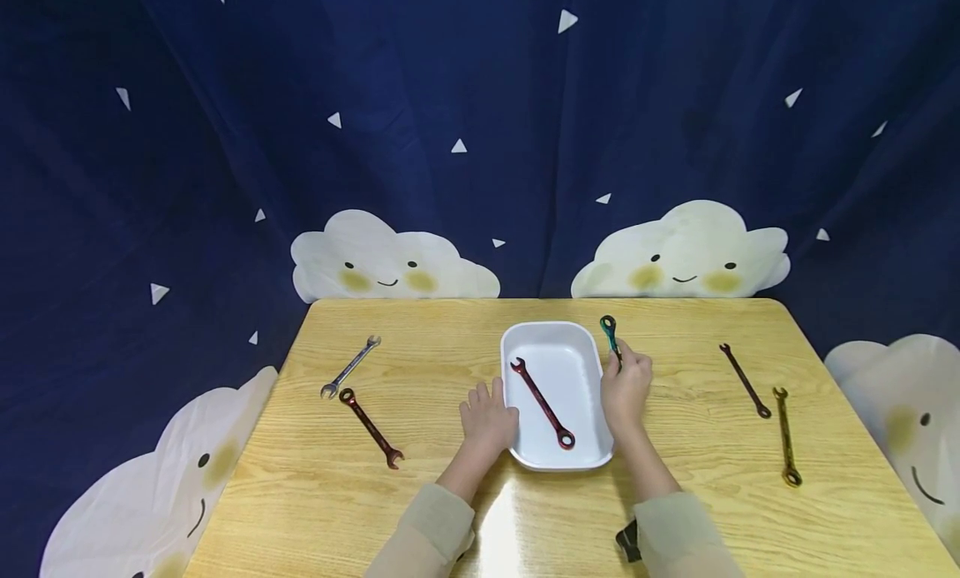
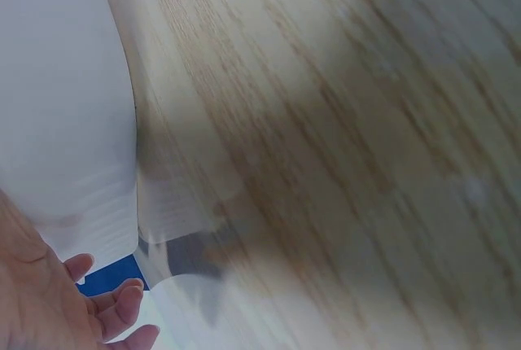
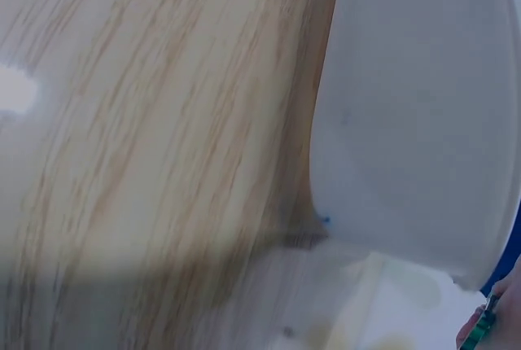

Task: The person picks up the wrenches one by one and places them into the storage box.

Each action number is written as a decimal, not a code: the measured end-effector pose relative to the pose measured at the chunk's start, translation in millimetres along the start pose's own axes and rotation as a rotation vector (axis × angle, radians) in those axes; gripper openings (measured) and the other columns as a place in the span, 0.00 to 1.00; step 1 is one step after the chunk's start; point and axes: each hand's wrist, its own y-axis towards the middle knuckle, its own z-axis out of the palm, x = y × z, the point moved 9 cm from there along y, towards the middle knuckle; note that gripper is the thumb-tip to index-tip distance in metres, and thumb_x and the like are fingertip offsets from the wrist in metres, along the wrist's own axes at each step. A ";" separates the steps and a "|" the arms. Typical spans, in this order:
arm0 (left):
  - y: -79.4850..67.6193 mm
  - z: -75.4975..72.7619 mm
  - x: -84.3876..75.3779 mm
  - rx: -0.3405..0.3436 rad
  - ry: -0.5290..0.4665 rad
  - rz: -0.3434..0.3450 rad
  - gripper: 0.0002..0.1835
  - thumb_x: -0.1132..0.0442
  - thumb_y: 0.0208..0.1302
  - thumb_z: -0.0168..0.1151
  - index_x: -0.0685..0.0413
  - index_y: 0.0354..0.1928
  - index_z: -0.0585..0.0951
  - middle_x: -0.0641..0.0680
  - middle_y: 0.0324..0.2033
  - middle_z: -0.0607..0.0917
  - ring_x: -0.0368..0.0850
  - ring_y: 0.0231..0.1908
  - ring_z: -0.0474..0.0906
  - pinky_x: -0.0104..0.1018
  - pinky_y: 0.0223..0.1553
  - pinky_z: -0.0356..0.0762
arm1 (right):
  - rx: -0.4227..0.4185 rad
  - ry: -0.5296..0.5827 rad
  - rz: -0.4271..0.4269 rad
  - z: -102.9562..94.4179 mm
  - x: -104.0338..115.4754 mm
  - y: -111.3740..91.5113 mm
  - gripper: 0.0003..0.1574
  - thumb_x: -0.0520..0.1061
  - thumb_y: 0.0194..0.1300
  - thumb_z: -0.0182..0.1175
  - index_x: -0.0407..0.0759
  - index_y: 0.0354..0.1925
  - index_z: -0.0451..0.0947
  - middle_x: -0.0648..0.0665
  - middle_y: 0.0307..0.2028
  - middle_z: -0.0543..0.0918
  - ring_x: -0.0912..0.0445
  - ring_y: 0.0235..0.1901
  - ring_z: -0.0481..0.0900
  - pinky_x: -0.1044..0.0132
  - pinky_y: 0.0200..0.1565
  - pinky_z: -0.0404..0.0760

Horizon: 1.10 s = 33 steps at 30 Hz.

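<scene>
A white plastic tray [image 1: 573, 368] stands in the middle of the table, with a red combination wrench [image 1: 542, 401] lying slantwise inside it. My left hand [image 1: 489, 420] is at the tray's left side, thumb by the rim and fingers loosely bent; the left wrist view shows that hand [image 2: 45, 293] beside the tray's outer wall [image 2: 65, 114]. Just right of the tray, my right hand [image 1: 628, 391] grips a green combination wrench [image 1: 609, 330], its ring end pointing away from me. In the right wrist view, only a bit of the green wrench [image 3: 480, 328] shows at the lower right corner.
On the left of the table lie a silver wrench [image 1: 350, 367] and a dark red wrench [image 1: 371, 428]. To the right are a dark brown wrench [image 1: 744, 381] and a gold wrench [image 1: 785, 436]. A dark blue curtain [image 1: 480, 62] with clouds hangs behind the wooden table [image 1: 420, 336].
</scene>
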 end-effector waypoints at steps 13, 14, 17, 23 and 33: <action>-1.6 -2.2 -1.1 -0.015 -0.011 0.006 0.25 0.55 0.56 0.49 0.55 0.55 0.64 0.60 0.41 0.67 0.55 0.43 0.62 0.48 0.42 0.62 | -0.001 0.023 -0.102 16.6 23.0 -9.3 0.17 0.33 0.60 0.54 0.27 0.48 0.74 0.28 0.34 0.72 0.36 0.37 0.70 0.47 0.41 0.69; -1.6 -2.0 -1.1 -0.011 -0.008 0.004 0.25 0.55 0.56 0.49 0.55 0.55 0.64 0.60 0.41 0.67 0.55 0.43 0.62 0.48 0.42 0.62 | -0.002 0.023 -0.108 17.9 24.3 -10.2 0.17 0.33 0.59 0.54 0.27 0.48 0.74 0.28 0.34 0.72 0.36 0.36 0.70 0.47 0.40 0.69; -1.5 -2.3 -1.3 -0.007 -0.005 0.003 0.25 0.55 0.55 0.49 0.54 0.56 0.64 0.60 0.41 0.67 0.54 0.43 0.62 0.48 0.42 0.62 | -0.001 0.026 -0.126 21.9 28.1 -12.2 0.17 0.32 0.59 0.55 0.27 0.48 0.75 0.28 0.33 0.72 0.37 0.36 0.70 0.48 0.39 0.69; -1.7 -2.3 -1.1 -0.003 0.002 0.000 0.26 0.54 0.55 0.49 0.54 0.57 0.63 0.60 0.41 0.67 0.54 0.43 0.62 0.48 0.42 0.62 | 0.018 0.007 -0.124 32.5 29.8 -15.2 0.18 0.33 0.59 0.55 0.28 0.49 0.75 0.29 0.33 0.71 0.38 0.35 0.71 0.47 0.37 0.69; -1.9 -3.1 -1.3 -0.016 0.005 0.004 0.25 0.54 0.55 0.49 0.54 0.56 0.64 0.59 0.40 0.67 0.53 0.41 0.62 0.47 0.41 0.62 | 0.057 -0.024 -0.121 50.1 27.2 -21.7 0.18 0.35 0.60 0.55 0.30 0.49 0.75 0.29 0.35 0.72 0.38 0.37 0.71 0.48 0.41 0.69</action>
